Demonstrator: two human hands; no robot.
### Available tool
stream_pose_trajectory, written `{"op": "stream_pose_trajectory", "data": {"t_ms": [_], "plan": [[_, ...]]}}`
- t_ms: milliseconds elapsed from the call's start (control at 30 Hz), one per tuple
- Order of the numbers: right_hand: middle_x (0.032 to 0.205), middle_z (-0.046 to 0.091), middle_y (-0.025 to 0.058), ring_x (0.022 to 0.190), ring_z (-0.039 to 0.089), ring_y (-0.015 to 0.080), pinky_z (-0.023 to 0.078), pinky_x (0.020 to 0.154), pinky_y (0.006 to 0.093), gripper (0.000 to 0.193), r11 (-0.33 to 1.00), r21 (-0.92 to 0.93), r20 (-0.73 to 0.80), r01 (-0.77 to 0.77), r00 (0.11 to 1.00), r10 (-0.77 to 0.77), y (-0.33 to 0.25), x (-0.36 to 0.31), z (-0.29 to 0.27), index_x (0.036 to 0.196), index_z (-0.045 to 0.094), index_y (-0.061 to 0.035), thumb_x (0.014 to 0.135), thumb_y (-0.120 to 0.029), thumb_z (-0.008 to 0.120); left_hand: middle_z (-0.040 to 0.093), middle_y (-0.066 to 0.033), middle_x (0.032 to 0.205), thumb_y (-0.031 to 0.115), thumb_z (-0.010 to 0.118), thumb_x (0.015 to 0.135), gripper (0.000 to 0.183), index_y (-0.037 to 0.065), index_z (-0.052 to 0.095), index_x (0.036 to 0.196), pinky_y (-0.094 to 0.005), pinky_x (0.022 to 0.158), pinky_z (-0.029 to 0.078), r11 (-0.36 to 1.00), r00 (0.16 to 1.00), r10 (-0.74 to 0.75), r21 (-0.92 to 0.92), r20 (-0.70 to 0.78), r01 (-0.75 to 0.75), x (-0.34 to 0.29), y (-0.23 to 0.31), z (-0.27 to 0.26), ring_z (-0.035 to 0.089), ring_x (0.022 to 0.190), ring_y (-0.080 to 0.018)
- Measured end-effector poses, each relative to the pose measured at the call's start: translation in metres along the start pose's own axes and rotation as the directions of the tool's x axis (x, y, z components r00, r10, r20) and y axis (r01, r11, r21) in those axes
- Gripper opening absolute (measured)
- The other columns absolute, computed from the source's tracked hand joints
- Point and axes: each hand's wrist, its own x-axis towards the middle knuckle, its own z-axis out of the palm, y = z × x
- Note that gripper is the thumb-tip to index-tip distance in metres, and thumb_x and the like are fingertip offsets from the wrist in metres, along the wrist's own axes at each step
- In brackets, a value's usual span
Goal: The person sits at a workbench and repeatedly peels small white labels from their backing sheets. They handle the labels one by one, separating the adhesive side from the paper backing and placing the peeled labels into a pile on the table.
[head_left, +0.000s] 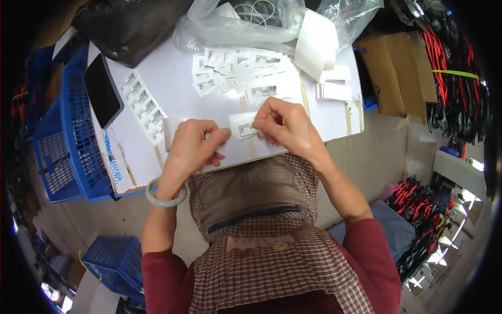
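A small white card (235,119) bearing a printed barcode label (244,129) lies near the table's front edge, between my hands. My right hand (288,125) pinches the label's right end with thumb and forefinger, covering that part. On the card's other side is my left hand (194,145), fingers loosely curled and thumb apart, its tip close to the card's left edge; I see nothing held in it. A strip of barcode labels (142,104) lies to the left. Beyond the card spreads a loose pile of labelled white cards (240,68).
A black phone (102,90) lies on the white table (183,112) at left, below a black plastic bag (128,29). Clear plastic bags (235,34) and a white paper sheet (316,44) stand behind. Blue crates (78,131) flank the left; a cardboard box (397,73), the right.
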Motion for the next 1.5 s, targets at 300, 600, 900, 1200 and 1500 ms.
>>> {"op": "stream_pose_trajectory", "data": {"t_ms": [300, 600, 900, 1200, 1500], "plan": [[0.064, 0.063, 0.0033, 0.051, 0.053, 0.0064, 0.04, 0.045, 0.0214, 0.008, 0.998, -0.036, 0.011, 0.044, 0.999, -0.043, 0.004, 0.003, -0.001, 0.085, 0.062, 0.0004, 0.088, -0.006, 0.065, 0.063, -0.0102, 0.057, 0.025, 0.062, 0.092, 0.038, -0.007, 0.066, 0.072, -0.0252, 0.042, 0.05, 0.999, 0.999, 0.036, 0.029, 0.012, -0.036, 0.003, 0.001, -0.002, 0.066, 0.048, -0.0154], [0.056, 0.061, 0.0071, 0.049, 0.057, 0.0133, 0.045, 0.048, 0.0296, 0.011, 1.0, -0.027, -0.027, 0.01, 1.0, -0.011, 0.0, 0.004, 0.002, 0.08, 0.061, 0.0025, 0.084, -0.007, 0.065, 0.053, -0.0097, 0.046, 0.033, 0.063, 0.094, 0.047, -0.004, 0.067, 0.065, -0.0304, 0.043, 0.046, 0.763, 0.936, 0.351, 0.575, 0.015, -0.295, 0.016, 0.01, 0.015, 0.058, 0.04, -0.0171], [0.063, 0.063, 0.0115, 0.056, 0.06, 0.0168, 0.048, 0.056, 0.0297, 0.01, 0.983, 0.071, -0.292, 0.167, 0.946, -0.139, 0.003, 0.005, -0.018, 0.083, 0.062, 0.0033, 0.084, -0.006, 0.066, 0.054, -0.0112, 0.047, 0.033, 0.065, 0.093, 0.045, -0.002, 0.067, 0.065, -0.0322, 0.045, 0.043, 0.836, 0.863, 0.438, 0.467, -0.254, -0.287, 0.01, 0.028, 0.007, 0.053, 0.038, -0.0183], [0.06, 0.062, 0.0151, 0.054, 0.062, 0.032, 0.048, 0.055, 0.0432, 0.042, 0.746, -0.666, -0.371, -0.023, 0.878, -0.303, 0.008, 0.026, -0.03, 0.07, 0.059, -0.0014, 0.071, -0.037, 0.081, 0.059, -0.0177, 0.055, 0.028, 0.069, 0.084, 0.035, -0.001, 0.067, 0.062, -0.0432, 0.054, 0.044, 0.653, 0.816, 0.577, 0.623, -0.039, -0.432, 0.061, 0.037, 0.018, 0.055, 0.047, -0.0328], [0.082, 0.066, 0.0044, 0.064, 0.055, 0.0089, 0.045, 0.061, 0.0222, 0.011, 0.584, 0.728, -0.312, 0.359, 0.932, -0.184, -0.018, 0.013, -0.033, 0.097, 0.068, 0.0015, 0.09, -0.007, 0.067, 0.065, -0.0106, 0.074, 0.012, 0.076, 0.081, 0.025, 0.003, 0.068, 0.104, -0.0334, 0.051, 0.047, 0.281, 0.324, 0.946, 0.475, 0.009, -0.834, -0.007, 0.062, 0.038, 0.059, 0.055, -0.0248]]}}
